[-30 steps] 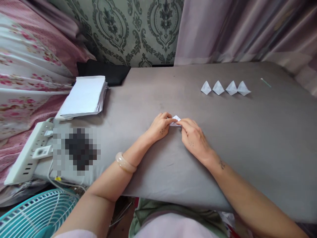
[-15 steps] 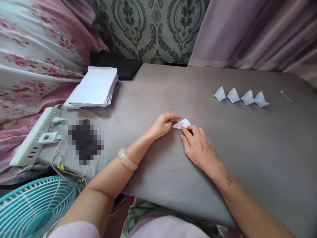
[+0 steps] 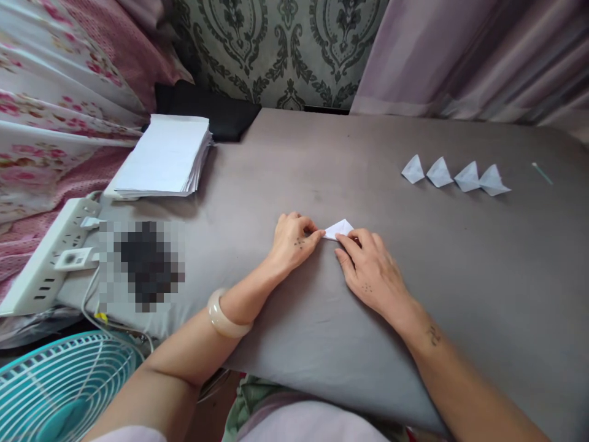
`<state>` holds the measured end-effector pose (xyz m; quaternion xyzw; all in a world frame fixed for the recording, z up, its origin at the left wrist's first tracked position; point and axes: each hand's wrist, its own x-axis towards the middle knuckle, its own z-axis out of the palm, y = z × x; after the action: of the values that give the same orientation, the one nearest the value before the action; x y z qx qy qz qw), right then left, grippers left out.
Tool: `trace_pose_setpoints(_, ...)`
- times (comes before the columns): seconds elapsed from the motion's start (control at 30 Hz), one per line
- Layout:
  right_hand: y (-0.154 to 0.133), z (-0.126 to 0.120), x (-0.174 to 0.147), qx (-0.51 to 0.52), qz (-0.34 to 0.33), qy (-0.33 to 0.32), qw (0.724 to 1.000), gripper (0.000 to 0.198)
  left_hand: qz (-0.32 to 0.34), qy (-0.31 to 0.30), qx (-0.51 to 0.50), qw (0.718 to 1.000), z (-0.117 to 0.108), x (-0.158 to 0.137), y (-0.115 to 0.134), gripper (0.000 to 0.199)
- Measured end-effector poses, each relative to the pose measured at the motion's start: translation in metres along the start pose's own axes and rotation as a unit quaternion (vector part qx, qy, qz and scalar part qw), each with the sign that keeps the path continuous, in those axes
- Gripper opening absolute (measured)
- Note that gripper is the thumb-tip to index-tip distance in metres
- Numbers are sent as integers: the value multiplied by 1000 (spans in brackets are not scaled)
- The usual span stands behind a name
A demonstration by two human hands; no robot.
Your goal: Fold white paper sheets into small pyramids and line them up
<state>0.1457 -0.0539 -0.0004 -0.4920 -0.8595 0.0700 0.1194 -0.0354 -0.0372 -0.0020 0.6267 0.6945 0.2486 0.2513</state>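
A small white folded paper (image 3: 341,228) lies on the grey cloth between my two hands, its peak pointing away from me. My left hand (image 3: 297,240) pinches its left corner between thumb and curled fingers. At the paper's lower right edge, the index finger of my right hand (image 3: 370,264) presses down on it. The right thumb sits just below, apart from the paper, and the other right fingers curl around its right end, which they hide. Further back on the right stands a row of several white folded paper pieces (image 3: 440,172).
A stack of white paper (image 3: 161,156) lies at the back left beside a black folded item (image 3: 216,113). A white power strip (image 3: 48,258) and a blurred dark patch (image 3: 150,261) are at the left. A turquoise fan (image 3: 69,387) stands below. A thin stick (image 3: 543,174) lies far right.
My left hand has shifted slightly left and its fingers have curled in, with the thumb now at the paper's left corner. My right hand stays on the paper. The view has shifted a little.
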Motion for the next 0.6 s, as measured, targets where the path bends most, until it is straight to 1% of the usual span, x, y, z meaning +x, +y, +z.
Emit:
trace_pose_setpoints(0.17,11,0,1,75,-17,6,997,37,18,12,25,999,7,3,-5,17)
trace_pose_setpoints(0.33,21,-4,-1,134,-29,-2,991,39,22,8,33,999,7,3,-5,17)
trace_pose_setpoints(0.43,20,-6,-4,118,-29,-13,992,39,18,3,37,999,6,3,-4,17)
trace_pose_setpoints(0.6,11,-6,-5,44,-15,-37,998,40,34,9,53,998,8,1,-6,19)
